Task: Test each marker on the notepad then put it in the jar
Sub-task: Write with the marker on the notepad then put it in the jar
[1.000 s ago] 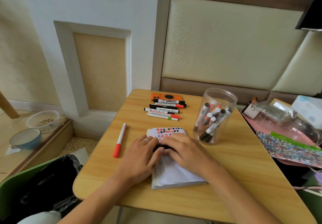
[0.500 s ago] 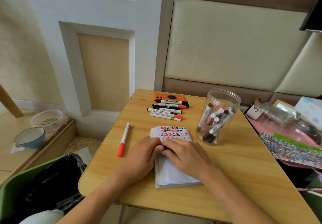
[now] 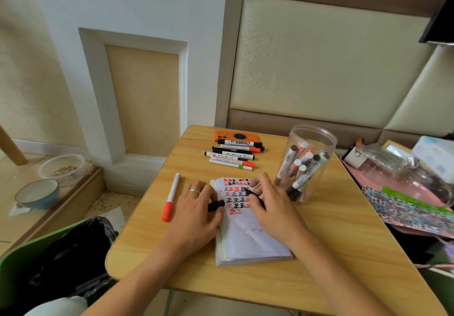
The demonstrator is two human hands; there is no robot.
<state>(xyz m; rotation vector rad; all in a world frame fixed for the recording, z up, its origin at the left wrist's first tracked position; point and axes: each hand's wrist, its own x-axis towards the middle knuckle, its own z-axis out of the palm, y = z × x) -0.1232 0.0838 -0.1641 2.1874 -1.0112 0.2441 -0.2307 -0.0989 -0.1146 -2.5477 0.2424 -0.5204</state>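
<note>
Resting on the notepad (image 3: pixel 248 237) at lower centre of the frame, both hands. Left hand (image 3: pixel 196 215): fingers curled, pinching a black cap (image 3: pixel 216 205) at the pad's left edge, ring on one finger. Right hand (image 3: pixel 272 207): fingers curled round a black marker (image 3: pixel 254 196), tip down on the paper among rows of red and black test marks. Pad thick, white, pages slightly curled, lying flat on a light wood-grain table (image 3: pixel 331 242) with rounded corners. Left of the pad, apart from it: loose white marker with red cap (image 3: pixel 171 197), lying lengthwise. Right of the pad, near the right hand: clear round plastic jar (image 3: pixel 307 163), lidless, upright, holding several markers leaning at angles. Further up, centre: row of white-barrelled markers (image 3: pixel 233 154) lying side by side, black, red and green caps, beside a flat orange case (image 3: pixel 235 135). Far left of the frame, off the table: blue bowl (image 3: pixel 36 194) and clear tub (image 3: pixel 62 169).
</note>
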